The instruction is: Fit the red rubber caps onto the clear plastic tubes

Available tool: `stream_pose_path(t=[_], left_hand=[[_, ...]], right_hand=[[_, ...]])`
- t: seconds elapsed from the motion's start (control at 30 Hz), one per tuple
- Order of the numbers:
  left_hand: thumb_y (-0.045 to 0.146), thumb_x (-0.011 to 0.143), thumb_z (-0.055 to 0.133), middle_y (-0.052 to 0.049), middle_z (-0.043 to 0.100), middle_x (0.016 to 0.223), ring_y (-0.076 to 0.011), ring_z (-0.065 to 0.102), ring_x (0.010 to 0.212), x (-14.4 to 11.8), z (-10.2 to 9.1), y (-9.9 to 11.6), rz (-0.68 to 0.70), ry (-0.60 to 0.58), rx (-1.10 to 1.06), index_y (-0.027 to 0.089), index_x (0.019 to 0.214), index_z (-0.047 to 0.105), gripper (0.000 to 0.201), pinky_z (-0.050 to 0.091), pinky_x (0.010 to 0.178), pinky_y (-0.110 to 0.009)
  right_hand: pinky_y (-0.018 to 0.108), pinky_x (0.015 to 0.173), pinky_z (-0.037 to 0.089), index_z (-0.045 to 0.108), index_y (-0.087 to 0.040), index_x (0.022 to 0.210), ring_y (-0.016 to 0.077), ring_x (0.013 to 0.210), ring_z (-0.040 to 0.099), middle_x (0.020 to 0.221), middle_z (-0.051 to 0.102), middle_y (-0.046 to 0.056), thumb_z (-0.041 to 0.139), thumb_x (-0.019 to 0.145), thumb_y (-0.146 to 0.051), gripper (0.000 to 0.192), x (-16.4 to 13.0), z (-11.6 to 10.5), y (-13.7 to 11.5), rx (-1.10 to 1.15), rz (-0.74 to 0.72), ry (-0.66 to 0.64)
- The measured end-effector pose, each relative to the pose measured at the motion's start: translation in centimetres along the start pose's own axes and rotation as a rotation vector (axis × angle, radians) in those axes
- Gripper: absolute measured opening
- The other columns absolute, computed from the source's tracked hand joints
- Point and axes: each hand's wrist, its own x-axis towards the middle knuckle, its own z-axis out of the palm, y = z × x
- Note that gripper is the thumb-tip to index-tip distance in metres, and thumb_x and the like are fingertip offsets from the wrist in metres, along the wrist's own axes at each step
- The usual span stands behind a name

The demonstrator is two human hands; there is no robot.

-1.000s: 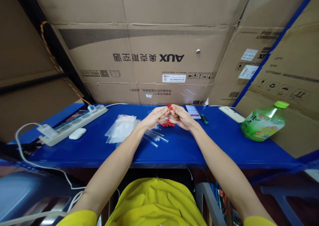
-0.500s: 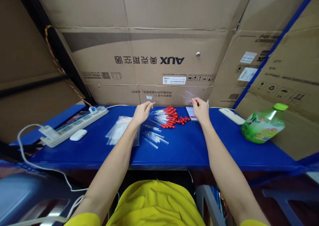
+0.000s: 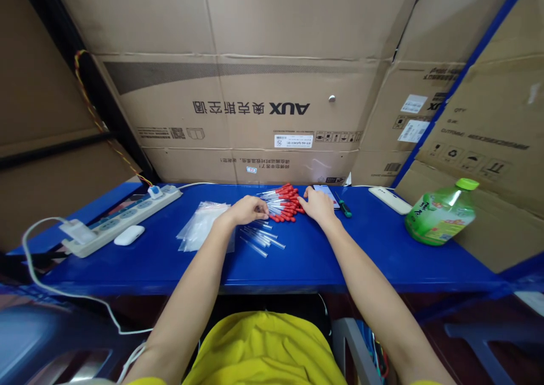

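Observation:
A pile of thin clear tubes with red caps (image 3: 285, 205) lies in the middle of the blue table. At its left edge, my left hand (image 3: 246, 210) has thumb and fingers pinched together; what is between them is too small to make out. Below that hand lie several uncapped clear tubes (image 3: 263, 238). My right hand (image 3: 319, 205) is at the pile's right side, fingers bent in and fingertips by the red caps. Whatever it pinches is hidden, and the hand covers the spot where loose red caps lay.
Clear plastic bags (image 3: 202, 226) lie left of the tubes. A phone (image 3: 329, 191) and a green-handled screwdriver (image 3: 345, 208) are behind my right hand. Farther right are a white power bank (image 3: 390, 200) and a green bottle (image 3: 442, 215). At left are a power strip (image 3: 127, 212) and a white case (image 3: 129, 235).
My right hand has come left and down from over the phone to the red caps, uncovering the screwdriver. My left hand has lowered towards the tubes. The view has shifted slightly.

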Motion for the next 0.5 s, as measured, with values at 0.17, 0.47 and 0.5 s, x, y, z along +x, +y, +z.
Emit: stream_pose_path(t=[0.17,0.47,0.5], left_hand=[[0.04,0.084,0.075,-0.004,0.077,0.086,-0.0169,0.07,0.078,-0.1,-0.7,1.2,0.018,-0.006,-0.017,0.018,0.091,0.078,0.023,0.048,0.072,-0.024],[0.043,0.105,0.035,-0.008,0.072,0.082,-0.025,0.066,0.079,-10.3,5.2,11.1,0.05,0.653,-0.13,0.029,0.109,0.075,0.043,0.054,0.08,-0.043],[0.043,0.103,0.039,-0.009,0.069,0.075,-0.0256,0.065,0.074,-12.7,7.6,11.4,0.156,0.512,-0.125,0.033,0.1,0.077,0.04,0.054,0.075,-0.044]], right_hand=[[0.035,0.077,0.046,0.069,-0.019,0.107,0.03,0.094,0.073,0.1,0.076,0.016,0.052,0.105,-0.043,0.029,0.1,-0.6,-0.2,0.033,0.032,0.05],[0.04,0.07,0.045,0.071,-0.028,0.093,0.0266,0.071,0.064,0.074,0.067,0.01,0.031,0.107,-0.041,0.044,-13.1,0.1,-1.2,0.486,-0.571,0.497],[0.039,0.061,0.042,0.069,-0.03,0.082,0.0242,0.058,0.056,0.061,0.059,0.007,0.035,0.105,-0.043,0.043,-16.5,2.1,-0.8,0.522,-0.772,0.483]])
